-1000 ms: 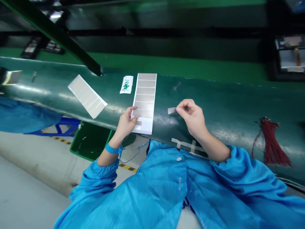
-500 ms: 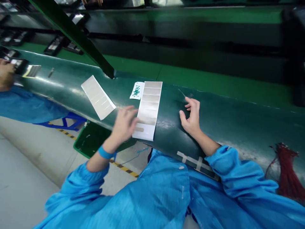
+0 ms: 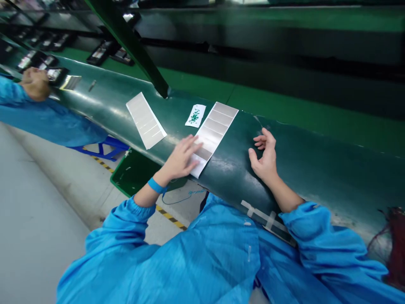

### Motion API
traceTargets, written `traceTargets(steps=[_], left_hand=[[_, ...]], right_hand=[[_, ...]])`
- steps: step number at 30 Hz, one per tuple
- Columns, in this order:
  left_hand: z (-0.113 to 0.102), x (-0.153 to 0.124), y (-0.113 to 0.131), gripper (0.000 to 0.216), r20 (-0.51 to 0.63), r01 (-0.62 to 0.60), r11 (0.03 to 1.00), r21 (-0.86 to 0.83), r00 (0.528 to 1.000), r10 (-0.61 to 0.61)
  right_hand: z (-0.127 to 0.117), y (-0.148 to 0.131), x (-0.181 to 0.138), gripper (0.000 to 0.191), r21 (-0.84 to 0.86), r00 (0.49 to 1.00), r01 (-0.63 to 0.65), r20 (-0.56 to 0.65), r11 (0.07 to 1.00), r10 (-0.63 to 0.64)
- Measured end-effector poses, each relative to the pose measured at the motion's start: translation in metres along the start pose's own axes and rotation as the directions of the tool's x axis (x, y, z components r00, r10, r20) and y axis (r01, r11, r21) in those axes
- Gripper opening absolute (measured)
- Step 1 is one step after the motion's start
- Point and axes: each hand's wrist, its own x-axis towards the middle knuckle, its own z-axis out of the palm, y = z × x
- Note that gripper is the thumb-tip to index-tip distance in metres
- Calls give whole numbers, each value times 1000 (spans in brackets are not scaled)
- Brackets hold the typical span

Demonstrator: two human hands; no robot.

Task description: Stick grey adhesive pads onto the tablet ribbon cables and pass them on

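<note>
My left hand (image 3: 182,158) lies over the lower part of a white sheet with silver-grey label strips (image 3: 218,122). Its fingers are spread and nothing shows in its grasp. Just beyond the sheet's left side is a small white card with green specks (image 3: 195,116). My right hand (image 3: 265,156) rests on the bench to the right, fingers half curled and thumb apart. From its fingertips juts a thin pointed tool (image 3: 258,121), perhaps tweezers; the grip is partly hidden. A second sheet of label strips (image 3: 145,120) lies to the left.
A green post (image 3: 139,55) rises from the far edge of the green bench (image 3: 316,156). Another person's hands (image 3: 36,84) are at the far left near black devices (image 3: 57,76). A green bin (image 3: 129,173) stands below; dark red wires (image 3: 397,245) lie at the right.
My left hand has come down onto the sheet. The sheet has turned clockwise, its top tilting right and away from the specked card. My view has swung slightly left; my right hand keeps its pose.
</note>
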Motion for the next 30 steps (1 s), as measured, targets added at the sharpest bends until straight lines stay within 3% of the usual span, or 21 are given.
traceTargets(steps=[1, 2, 4, 5, 6, 7, 12, 17, 20, 26, 30], left_hand=[[-4, -2, -13, 69, -78, 134, 991, 22, 988, -131], [-9, -3, -28, 67, -151, 311, 949, 40, 941, -302], [-17, -8, -60, 63, -243, 649, 759, 46, 744, -622], [-21, -12, -74, 61, -248, 742, 669, 42, 656, -713], [-23, -15, -86, 60, -234, 795, 605, 42, 596, -768], [-25, -18, -95, 59, -212, 815, 577, 44, 572, -792], [-25, -22, -104, 64, -153, 843, 535, 48, 536, -830], [-26, 5, -101, 84, -196, 915, 403, 6, 397, -897], [-28, 25, -107, 97, -176, 937, 349, -16, 341, -924], [-48, 35, -118, 101, -93, 949, 313, -29, 310, -946], [-61, 30, -107, 103, -91, 951, 300, -76, 293, -952]], right_hand=[[0, 0, 0, 76, -3, 1000, -4, 1, 1000, 4], [0, 0, 0, 77, -6, 1000, -5, 3, 1000, 5], [0, 0, 0, 77, -6, 1000, 2, 10, 1000, -2], [0, -1, 0, 77, -3, 1000, 6, 12, 1000, -6], [0, -1, 0, 77, 0, 1000, 8, 14, 1000, -8], [0, -2, 0, 77, 3, 1000, 7, 18, 1000, -7], [0, -1, -1, 77, 4, 999, -28, 39, 1000, 27], [-1, -1, -1, 77, 6, 999, -27, 46, 1000, 26], [-2, -2, -1, 76, 0, 999, -28, 44, 1000, 28], [0, -1, 0, 76, 32, 1000, -29, 7, 999, 29], [1, 1, 1, 78, 40, 998, -54, 27, 998, 53]])
